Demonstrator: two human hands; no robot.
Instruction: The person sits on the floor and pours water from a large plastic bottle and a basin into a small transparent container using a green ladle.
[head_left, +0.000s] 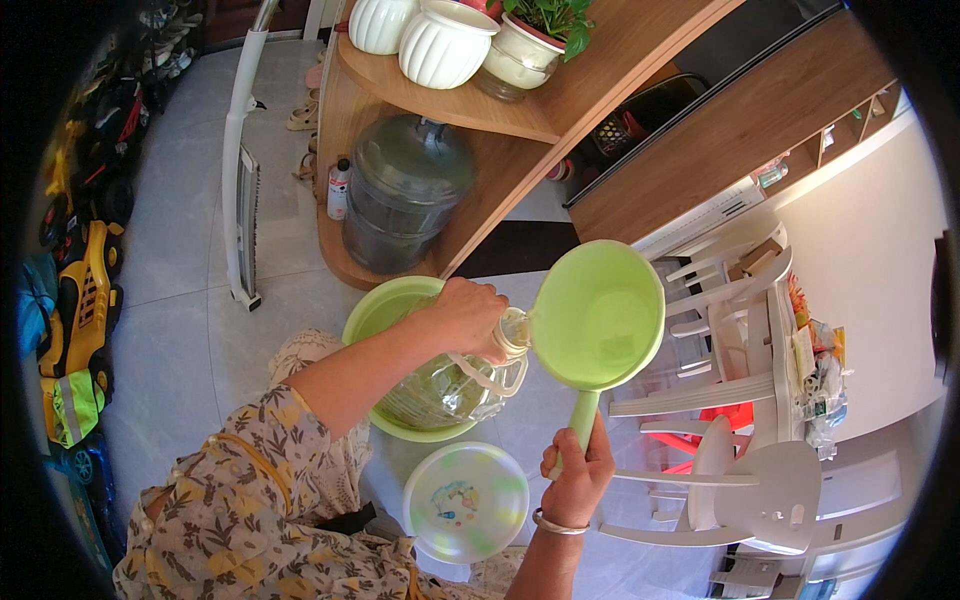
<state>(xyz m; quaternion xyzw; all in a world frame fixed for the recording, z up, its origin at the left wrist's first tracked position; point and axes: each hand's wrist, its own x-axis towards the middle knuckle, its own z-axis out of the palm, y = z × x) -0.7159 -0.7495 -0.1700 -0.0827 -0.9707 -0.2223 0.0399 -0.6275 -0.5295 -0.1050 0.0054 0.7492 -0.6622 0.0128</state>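
My left hand (469, 315) grips the neck of a large clear plastic jug (442, 390), which is tilted over a green basin (375, 300) with its mouth towards the right. The jug's white loop handle hangs below my fingers. My right hand (577, 469) is closed round the handle of a light green plastic dipper (600, 315). The dipper's rim meets or nearly meets the jug's mouth, and its bowl faces up towards me. A round pale basin (465, 502) with a printed picture stands on the floor near my knees. Whether liquid is flowing, I cannot tell.
Ahead stands a wooden corner shelf (525, 124) with white pots (448, 43), a potted plant (525, 49), a large water bottle (409, 195) and a small bottle (338, 190). White chairs (772, 495) and a table are at right. Toy vehicles (82, 300) line the left.
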